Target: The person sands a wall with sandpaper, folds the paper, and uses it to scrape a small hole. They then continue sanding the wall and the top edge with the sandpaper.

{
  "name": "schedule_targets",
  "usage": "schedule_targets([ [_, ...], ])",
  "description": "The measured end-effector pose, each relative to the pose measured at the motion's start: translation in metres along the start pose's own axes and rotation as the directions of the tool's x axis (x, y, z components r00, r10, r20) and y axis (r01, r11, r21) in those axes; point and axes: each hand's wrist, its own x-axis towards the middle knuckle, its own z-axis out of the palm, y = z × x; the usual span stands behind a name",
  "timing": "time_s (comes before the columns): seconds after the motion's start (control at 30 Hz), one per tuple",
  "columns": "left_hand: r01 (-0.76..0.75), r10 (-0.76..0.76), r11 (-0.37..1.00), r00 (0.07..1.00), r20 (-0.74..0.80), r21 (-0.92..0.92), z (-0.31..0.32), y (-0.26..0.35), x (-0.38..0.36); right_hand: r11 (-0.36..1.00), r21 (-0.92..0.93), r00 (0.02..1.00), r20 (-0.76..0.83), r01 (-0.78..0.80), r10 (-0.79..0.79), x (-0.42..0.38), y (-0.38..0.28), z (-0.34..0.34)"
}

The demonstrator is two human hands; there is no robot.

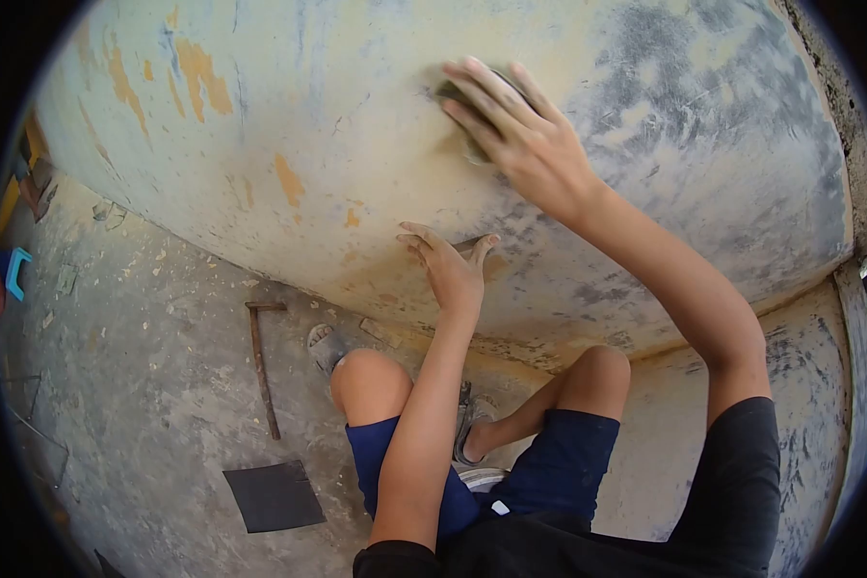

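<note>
My right hand (535,144) presses a dark greenish piece of sandpaper (476,151) against a large curved, pale painted surface (356,106). Slight blur softens the fingers, which lie over the sandpaper and hide most of it. Lower down, my left hand (450,270) leans on the same surface, thumb and fingers spread apart, with a dark shadow beside it. Orange-tan patches mark the surface on the left, and grey-black scuffs cover its right part.
On the concrete floor (164,385) lie a hammer-like tool (263,371) with a long rusty handle and a dark square sheet (275,497). My knees are bent close under the surface. A blue plastic item (16,273) and another person's hand (39,193) are at far left.
</note>
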Motion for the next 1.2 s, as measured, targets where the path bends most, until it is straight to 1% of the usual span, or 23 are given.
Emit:
schedule_targets([
  [0.07,-0.014,0.014,1.000,1.000,-0.005,-0.020,0.001,0.001,0.000,1.000,-0.012,1.000,0.022,0.002,-0.002,-0.018,0.007,-0.004],
  [0.1,-0.012,0.012,1.000,1.000,-0.002,0.001,0.000,0.001,0.000,1.000,-0.022,0.999,0.040,0.000,0.001,-0.017,0.007,-0.007],
  [0.17,-0.014,0.014,0.999,1.000,0.003,0.030,0.000,0.000,0.001,1.000,-0.013,1.000,0.028,-0.004,0.004,-0.003,0.001,0.001],
  [0.23,-0.054,0.054,0.998,0.998,-0.026,0.022,0.003,-0.004,0.001,1.000,-0.003,1.000,0.017,-0.012,0.012,0.017,-0.008,0.010],
  [0.27,-0.052,0.053,0.998,0.998,-0.026,0.027,0.003,-0.005,0.001,0.999,-0.037,1.000,-0.002,0.011,-0.011,0.027,-0.012,0.016],
  [0.3,-0.008,0.008,1.000,1.000,0.003,0.026,0.000,-0.001,0.001,0.997,-0.072,0.999,-0.019,0.036,-0.037,0.031,-0.014,0.019],
  [0.33,0.035,-0.036,0.999,0.999,0.032,0.024,-0.003,0.003,0.001,0.999,-0.032,0.999,-0.023,0.033,-0.033,0.029,-0.013,0.020],
  [0.47,0.052,-0.052,0.999,0.998,0.041,0.017,-0.009,0.011,0.000,1.000,0.000,0.999,0.040,0.030,-0.030,-0.028,0.002,-0.003],
  [0.53,0.036,-0.036,0.999,0.999,0.002,0.021,-0.005,0.007,0.001,0.999,0.023,0.993,0.109,-0.045,0.042,-0.062,0.006,-0.010],
  [0.57,0.037,-0.037,0.999,0.999,0.001,0.022,-0.004,0.007,0.001,0.999,0.025,0.993,0.109,-0.045,0.042,-0.066,0.005,-0.007],
  [0.67,0.050,-0.050,0.998,0.999,0.015,0.030,-0.002,0.005,0.001,0.996,0.042,0.991,0.111,-0.080,0.075,-0.061,-0.001,-0.003],
  [0.73,0.003,-0.001,0.999,0.999,-0.043,0.043,0.002,0.001,0.001,1.000,-0.017,0.992,0.124,-0.009,0.012,-0.029,-0.014,0.005],
  [0.77,0.007,-0.005,0.999,0.999,-0.040,0.045,0.002,0.002,0.000,1.000,-0.014,0.992,0.127,-0.011,0.013,-0.021,-0.019,0.011],
  [0.83,0.052,-0.052,0.998,0.999,0.001,0.025,-0.001,0.005,0.001,1.000,0.014,0.996,0.085,0.008,-0.009,-0.011,-0.025,0.022],
  [0.87,0.057,-0.057,0.998,0.998,-0.002,0.022,-0.001,0.006,0.003,0.998,0.059,0.998,0.059,-0.007,0.004,-0.015,-0.022,0.025],
  [0.9,0.050,-0.050,0.998,0.999,-0.008,0.032,0.000,0.005,0.003,0.998,0.064,0.998,0.061,0.003,-0.007,-0.022,-0.018,0.020],
  [0.97,0.052,-0.051,0.998,0.999,-0.020,0.042,-0.002,0.003,0.002,1.000,0.005,0.995,0.097,0.024,-0.024,-0.043,-0.008,0.005],
  [1.03,0.049,-0.049,0.999,0.999,-0.009,-0.010,-0.003,0.005,0.002,1.000,0.022,0.993,0.119,-0.008,0.006,-0.066,0.001,-0.005],
  [1.07,0.046,-0.046,0.999,0.999,-0.012,-0.009,-0.004,0.006,0.003,0.999,-0.025,0.993,0.115,-0.037,0.040,-0.077,0.006,-0.008],
  [1.1,0.035,-0.035,0.999,0.999,-0.017,0.002,-0.004,0.005,0.003,0.995,-0.068,0.991,0.109,-0.066,0.073,-0.079,0.008,-0.011],
  [1.13,0.026,-0.026,1.000,0.999,-0.021,0.014,-0.004,0.004,0.003,0.995,-0.040,0.990,0.110,-0.087,0.091,-0.079,0.009,-0.012],
  [1.2,0.020,-0.019,1.000,0.999,-0.026,0.014,-0.002,0.001,0.003,0.996,-0.052,0.993,0.089,-0.072,0.076,-0.062,0.008,-0.007],
])
